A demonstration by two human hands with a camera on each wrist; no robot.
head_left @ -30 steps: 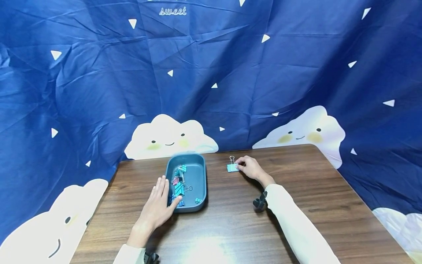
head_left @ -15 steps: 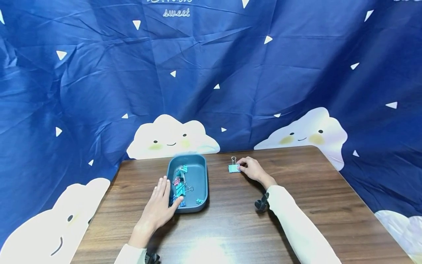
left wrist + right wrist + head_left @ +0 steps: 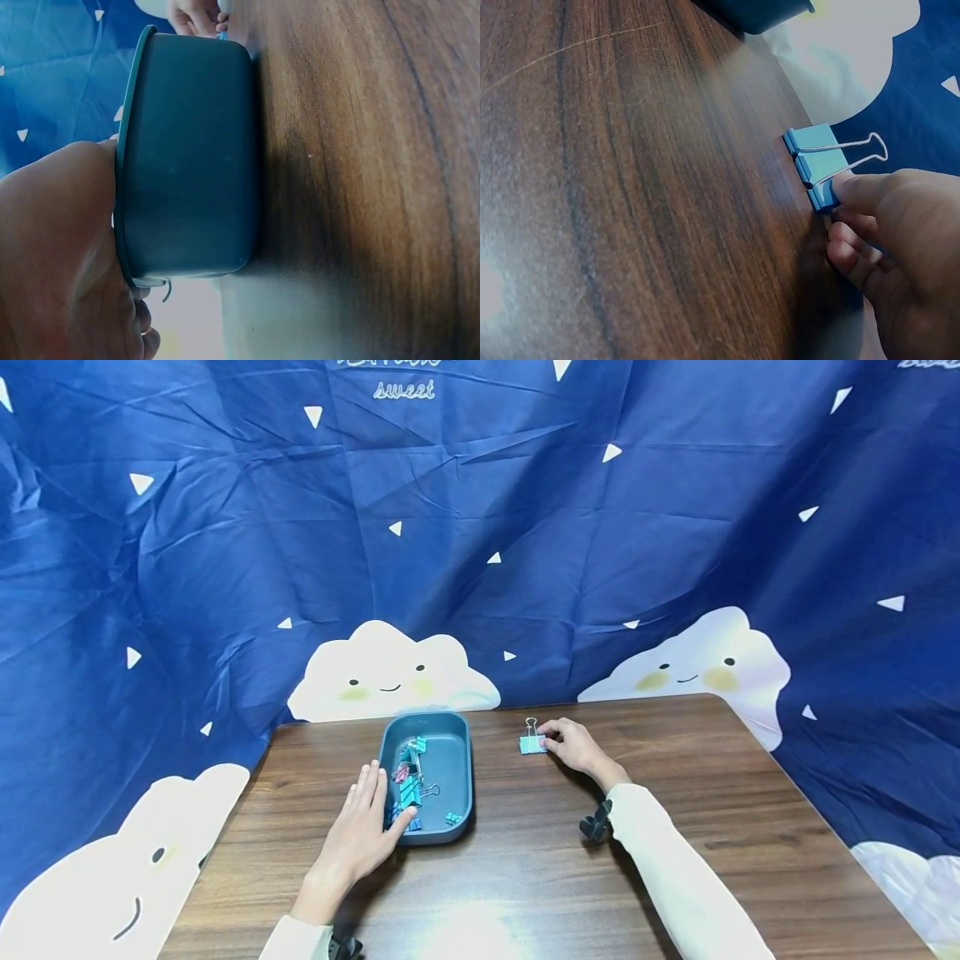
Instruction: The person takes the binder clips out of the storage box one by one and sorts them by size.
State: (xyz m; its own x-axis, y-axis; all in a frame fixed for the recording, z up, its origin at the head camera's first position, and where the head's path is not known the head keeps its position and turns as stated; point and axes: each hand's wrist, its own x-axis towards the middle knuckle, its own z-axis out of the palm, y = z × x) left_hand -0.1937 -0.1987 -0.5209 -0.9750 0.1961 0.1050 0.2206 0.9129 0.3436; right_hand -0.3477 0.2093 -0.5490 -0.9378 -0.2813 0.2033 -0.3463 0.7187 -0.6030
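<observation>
A light blue binder clip [image 3: 532,744] with silver wire handles is at the far side of the table, right of the bin. My right hand [image 3: 576,747] pinches its right end between thumb and fingers; the right wrist view shows the thumb on the clip's blue body [image 3: 821,150]. My left hand [image 3: 356,827] lies with straight fingers along the left rim of a dark teal plastic bin [image 3: 469,781], thumb over its near left corner. Several binder clips [image 3: 409,792], teal, blue and pink, lie inside, mostly along the left side. A small teal clip [image 3: 453,818] sits at the near right.
The brown wooden table [image 3: 600,893] ends at a blue curtain [image 3: 480,527] printed with white clouds and triangles. The bin stands left of centre, close to the table's back edge. A bright reflection lies near the front.
The head view has shifted slightly. Both hands, the bin and the pinched binder clip keep their places on the table.
</observation>
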